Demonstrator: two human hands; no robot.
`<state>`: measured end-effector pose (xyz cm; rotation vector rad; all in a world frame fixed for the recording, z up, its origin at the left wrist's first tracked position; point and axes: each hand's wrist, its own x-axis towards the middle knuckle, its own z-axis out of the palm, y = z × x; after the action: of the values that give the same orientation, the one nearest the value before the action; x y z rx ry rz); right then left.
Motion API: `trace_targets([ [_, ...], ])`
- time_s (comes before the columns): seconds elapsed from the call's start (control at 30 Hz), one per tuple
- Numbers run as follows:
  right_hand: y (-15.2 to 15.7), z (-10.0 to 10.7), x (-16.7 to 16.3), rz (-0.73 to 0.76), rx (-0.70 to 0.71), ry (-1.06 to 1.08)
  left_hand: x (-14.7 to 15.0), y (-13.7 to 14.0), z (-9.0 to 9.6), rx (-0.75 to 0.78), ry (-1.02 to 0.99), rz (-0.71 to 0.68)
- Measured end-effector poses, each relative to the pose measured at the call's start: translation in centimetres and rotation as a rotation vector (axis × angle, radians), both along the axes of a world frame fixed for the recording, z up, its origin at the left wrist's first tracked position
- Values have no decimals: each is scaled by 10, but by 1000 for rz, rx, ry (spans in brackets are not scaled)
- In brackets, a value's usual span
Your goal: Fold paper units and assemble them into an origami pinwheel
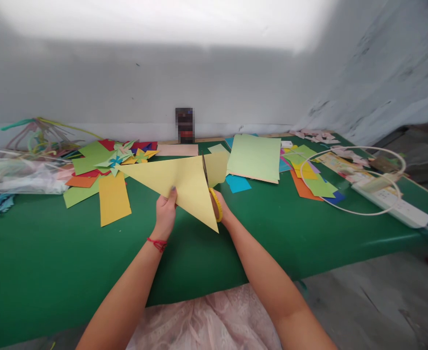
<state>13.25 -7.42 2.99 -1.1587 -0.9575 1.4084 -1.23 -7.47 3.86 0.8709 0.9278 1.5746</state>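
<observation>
My left hand (pixel 167 211) pinches the lower edge of a pale yellow sheet of paper (pixel 186 182), thumb on top. The sheet is folded to a triangle, its long point reaching left, and is held above the table. At its right side my right hand (pixel 223 204) grips scissors (pixel 216 206) with yellow handles. Their dark blades lie across the paper, between the triangle and a pale yellow strip (pixel 216 167) to the right. The paper hides part of my right hand's fingers.
Coloured paper pieces and folded stars (pixel 121 158) lie on the green table (pixel 257 238) to the left, by an orange-yellow rectangle (pixel 114 199). Stacked light green sheets (pixel 255 158) lie behind my right hand. A white power strip (pixel 392 204) with a looped cable is at right.
</observation>
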Motion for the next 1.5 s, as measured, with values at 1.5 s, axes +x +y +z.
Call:
trace_targets([
  [1.5,13,-25,4,-53,-28,36,1,-1,-3,-28,106,-4],
])
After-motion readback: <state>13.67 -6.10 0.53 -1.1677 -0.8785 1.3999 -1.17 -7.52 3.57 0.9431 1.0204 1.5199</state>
